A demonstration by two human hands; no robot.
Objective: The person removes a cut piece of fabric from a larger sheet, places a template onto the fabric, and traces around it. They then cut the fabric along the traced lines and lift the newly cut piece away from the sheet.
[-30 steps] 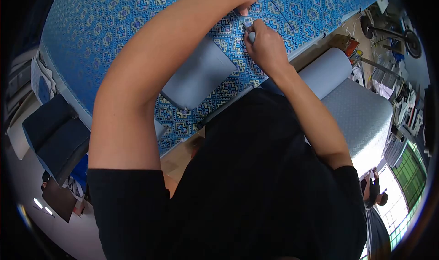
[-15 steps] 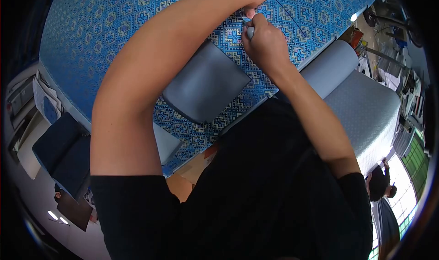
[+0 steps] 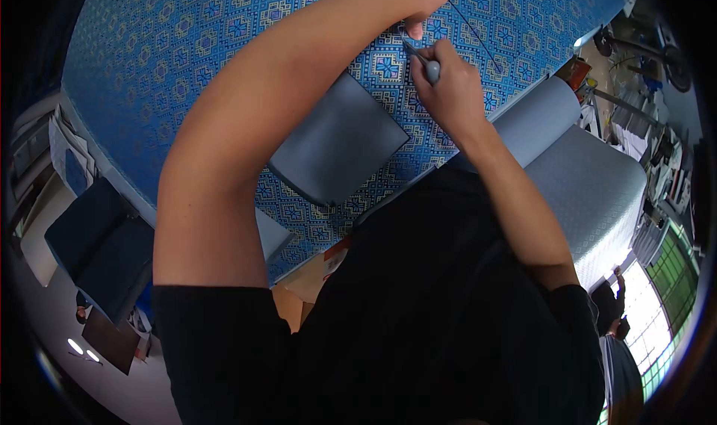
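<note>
My right hand (image 3: 455, 89) is closed around a small tool (image 3: 432, 71) with a rounded grey handle and a thin metal end. That end points up and left, close to the tip of a finger of my left hand (image 3: 427, 3). My left hand lies over the blue patterned fabric (image 3: 388, 68) at the top of the view, and most of its fingers are hidden behind the wrist and the frame edge. From beside it a dark thin line (image 3: 476, 36) runs down to the right across the fabric. A grey panel (image 3: 340, 141) with one curved edge lies below, partly covered by my left forearm.
A grey roll (image 3: 539, 115) and a pale grey textured block (image 3: 586, 190) stand along the right table edge. Dark blue padded pieces (image 3: 101, 242) are at the left. A cardboard box (image 3: 290, 305) sits below the table's near edge. Another person (image 3: 611, 305) is at the far right.
My right hand has moved a little right and down with the tool, so more of its metal end shows. My left hand stays nearly in place. The whole view has shifted slightly.
</note>
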